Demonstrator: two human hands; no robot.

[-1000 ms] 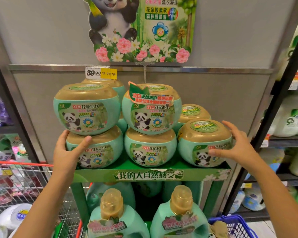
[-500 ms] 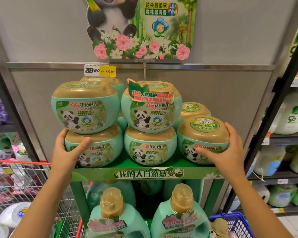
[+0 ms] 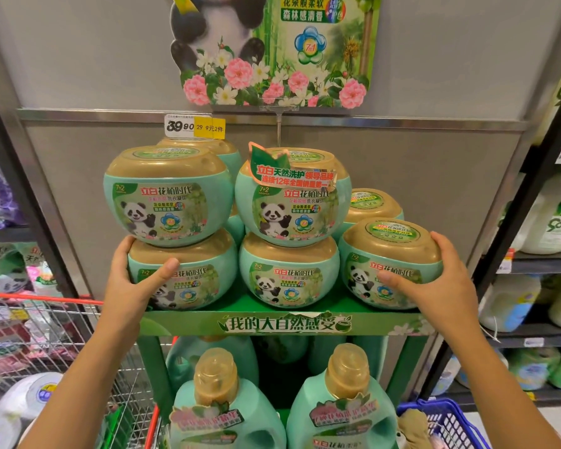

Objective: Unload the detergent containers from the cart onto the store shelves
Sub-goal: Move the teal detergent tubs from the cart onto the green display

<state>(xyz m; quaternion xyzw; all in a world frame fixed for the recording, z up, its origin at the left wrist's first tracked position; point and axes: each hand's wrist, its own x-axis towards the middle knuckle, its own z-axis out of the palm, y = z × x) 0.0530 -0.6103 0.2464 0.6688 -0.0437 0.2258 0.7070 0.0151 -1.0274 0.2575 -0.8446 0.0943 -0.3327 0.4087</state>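
Several round mint-green detergent tubs with tan lids and panda labels are stacked on a green display shelf (image 3: 285,324). My left hand (image 3: 133,283) grips the bottom-left tub (image 3: 201,273), thumb across its label, fingers round its left side. My right hand (image 3: 434,280) grips the bottom-right tub (image 3: 389,254), thumb on the label, fingers over the lid's right edge. A middle tub (image 3: 289,270) stands between them. Two more tubs (image 3: 169,196) (image 3: 292,202) sit on top. The wire cart (image 3: 46,345) is at lower left.
Two large mint-green bottles (image 3: 224,406) (image 3: 344,403) with tan caps stand below the shelf. A blue basket (image 3: 447,422) sits at lower right. Dark side shelves (image 3: 531,264) hold white jugs on the right. A panda sign (image 3: 272,50) and a price tag (image 3: 195,126) hang above.
My right hand has closed in round the bottom-right tub, fingers now over its lid edge. My left hand has stayed on the bottom-left tub. The view has tilted down slightly.
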